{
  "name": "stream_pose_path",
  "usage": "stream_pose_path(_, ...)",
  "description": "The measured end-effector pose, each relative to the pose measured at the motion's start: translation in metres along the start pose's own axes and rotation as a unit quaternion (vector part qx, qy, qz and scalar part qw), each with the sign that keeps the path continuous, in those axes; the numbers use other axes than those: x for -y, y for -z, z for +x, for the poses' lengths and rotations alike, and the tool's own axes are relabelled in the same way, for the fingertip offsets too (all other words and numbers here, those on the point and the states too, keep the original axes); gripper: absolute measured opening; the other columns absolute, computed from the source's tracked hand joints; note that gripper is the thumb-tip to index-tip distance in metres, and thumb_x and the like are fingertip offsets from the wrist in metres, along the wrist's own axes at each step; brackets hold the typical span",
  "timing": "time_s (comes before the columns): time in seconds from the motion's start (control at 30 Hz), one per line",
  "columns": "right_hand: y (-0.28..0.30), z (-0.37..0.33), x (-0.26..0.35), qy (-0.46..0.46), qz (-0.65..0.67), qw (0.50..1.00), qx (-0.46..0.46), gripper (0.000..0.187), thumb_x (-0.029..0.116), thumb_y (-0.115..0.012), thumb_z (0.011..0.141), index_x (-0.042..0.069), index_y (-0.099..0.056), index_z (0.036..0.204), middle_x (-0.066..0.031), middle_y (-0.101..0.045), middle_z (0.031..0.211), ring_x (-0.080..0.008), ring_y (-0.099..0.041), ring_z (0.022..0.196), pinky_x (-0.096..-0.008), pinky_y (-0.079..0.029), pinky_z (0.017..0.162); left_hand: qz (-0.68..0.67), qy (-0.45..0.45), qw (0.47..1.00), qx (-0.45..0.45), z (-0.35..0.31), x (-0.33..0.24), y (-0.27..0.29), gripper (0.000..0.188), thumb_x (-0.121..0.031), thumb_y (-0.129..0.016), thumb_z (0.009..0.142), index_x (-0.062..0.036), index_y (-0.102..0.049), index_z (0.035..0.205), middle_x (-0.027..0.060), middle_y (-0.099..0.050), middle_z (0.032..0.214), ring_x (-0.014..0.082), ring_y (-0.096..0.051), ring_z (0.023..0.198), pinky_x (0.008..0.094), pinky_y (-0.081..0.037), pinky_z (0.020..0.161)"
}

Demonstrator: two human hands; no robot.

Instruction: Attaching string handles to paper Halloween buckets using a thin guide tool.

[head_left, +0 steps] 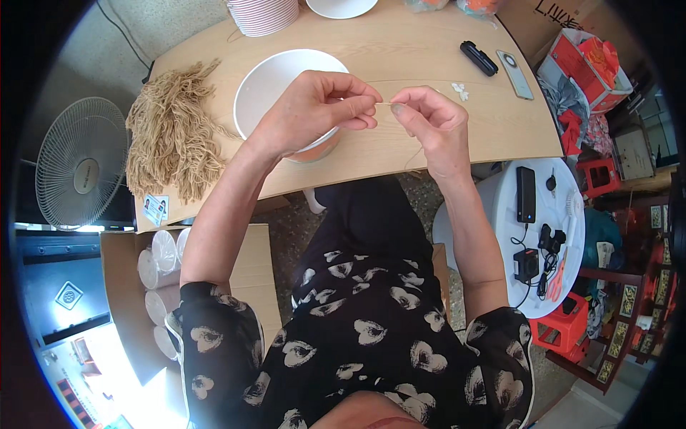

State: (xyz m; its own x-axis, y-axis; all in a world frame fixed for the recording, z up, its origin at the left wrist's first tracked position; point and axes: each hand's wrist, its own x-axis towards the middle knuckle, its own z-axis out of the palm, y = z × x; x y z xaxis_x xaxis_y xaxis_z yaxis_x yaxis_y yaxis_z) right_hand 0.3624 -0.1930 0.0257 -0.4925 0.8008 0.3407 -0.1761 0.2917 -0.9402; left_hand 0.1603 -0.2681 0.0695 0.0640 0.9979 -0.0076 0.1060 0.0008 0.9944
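Note:
Over the front part of the table, my left hand (321, 107) and my right hand (433, 125) are raised close together, fingertips pinched. A short stretch of thin tan string (384, 104) runs between them, and a fine end seems to hang below my right hand. Behind and under my left hand stands a white bucket (257, 84); my wrist hides part of its rim, and its inside is only partly seen. To the left, a heap of tan strings (174, 132) lies spread at the table's edge.
On the table (400, 64) are a phone (514, 74), a black object (479, 58), small white pieces (459, 91) and stacked tubs (264, 16). A fan (84, 163) stands left. A carton (250, 279) with clear-wrapped containers is lower left. A round white stool (554, 236) holds chargers and scissors (557, 280).

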Motion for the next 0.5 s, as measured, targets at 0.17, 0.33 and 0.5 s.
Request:
stream_pose_path(0.17, 0.001, 0.0006, 0.0052, -0.087, 0.103, 0.991, -0.002, 0.011, 0.01, -0.069, 0.09, 0.001, -0.073, 0.096, 0.0072, -0.054, 0.067, -0.0004, -0.041, 0.058, -0.0197, -0.027, 0.051, 0.043, -0.012, 0.999, 0.023, 0.0011, -0.0026, -0.0012, 0.024, -0.015, -0.066, 0.1, 0.0066, -0.069, 0.111, 0.0107, -0.073, 0.094, 0.0143, -0.072, 0.089, 0.0252, -0.061, 0.081)
stream_pose_path(0.33, 0.0029, -0.0001, 0.0066, -0.149, 0.126, 0.981, 0.008, 0.023, 0.02, -0.067, 0.094, 0.0, -0.074, 0.103, 0.0081, -0.047, 0.064, -0.0015, -0.036, 0.056, -0.0201, -0.024, 0.05, 0.009, 0.0, 1.0, 0.001, 0.0004, -0.001, -0.0015, 0.024, -0.015, -0.066, 0.1, 0.0065, -0.069, 0.11, 0.0096, -0.072, 0.093, 0.0135, -0.072, 0.088, 0.0251, -0.061, 0.081)
stream_pose_path(0.5, 0.0016, -0.0016, 0.0086, -0.133, 0.103, 0.986, 0.014, 0.031, 0.027, -0.07, 0.096, -0.002, -0.074, 0.104, 0.0075, -0.05, 0.065, -0.0015, -0.04, 0.058, -0.0193, -0.028, 0.052, 0.02, -0.005, 1.0, -0.004, -0.0008, 0.0021, -0.0015, 0.03, -0.024, -0.065, 0.101, 0.0028, -0.068, 0.112, 0.0058, -0.07, 0.095, 0.0116, -0.072, 0.089, 0.0218, -0.058, 0.078)
